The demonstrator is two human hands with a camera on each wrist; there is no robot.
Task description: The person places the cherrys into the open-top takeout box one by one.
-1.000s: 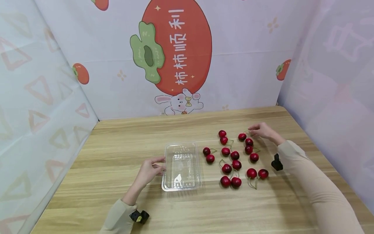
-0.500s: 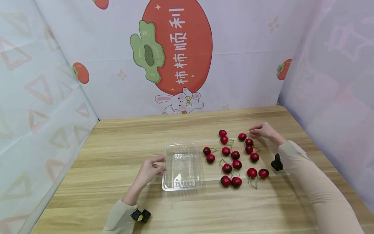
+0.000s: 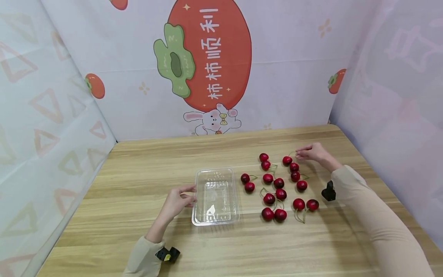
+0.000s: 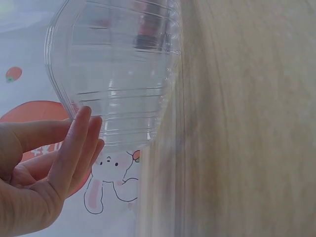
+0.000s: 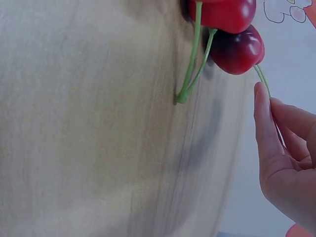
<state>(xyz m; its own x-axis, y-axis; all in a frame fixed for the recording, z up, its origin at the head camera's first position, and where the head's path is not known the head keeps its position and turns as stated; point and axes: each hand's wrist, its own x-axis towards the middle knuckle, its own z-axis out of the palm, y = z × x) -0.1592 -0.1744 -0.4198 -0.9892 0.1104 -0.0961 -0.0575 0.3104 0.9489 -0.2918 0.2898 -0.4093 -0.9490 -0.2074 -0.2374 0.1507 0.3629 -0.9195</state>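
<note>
A clear plastic container [image 3: 215, 223] rests on the table left of the cherries. My left hand [image 3: 174, 202] is at its left side, fingertips and thumb touching the rim; in the left wrist view the fingers [image 4: 74, 153] look fairly straight against the clear wall. Toward the back right, my right hand [image 3: 313, 152] pinches the green stem [image 5: 262, 75] of a pair of dark red cherries [image 3: 287, 161] between thumb and fingers. One of that pair [image 5: 240, 51] hangs close beside another red cherry [image 5: 236, 15] in the right wrist view.
Several more cherries with stems lie in pairs right of the container, such as this front pair [image 3: 267, 214], a left pair [image 3: 249, 187] and a right pair [image 3: 312, 205]. Printed cloth walls [image 3: 290, 96] close off the wooden table [image 3: 242, 254] behind and at both sides.
The right hand has moved slightly up and away, and the pinched pair of cherries has shifted a little with it. The left hand and the container have stayed in place.
</note>
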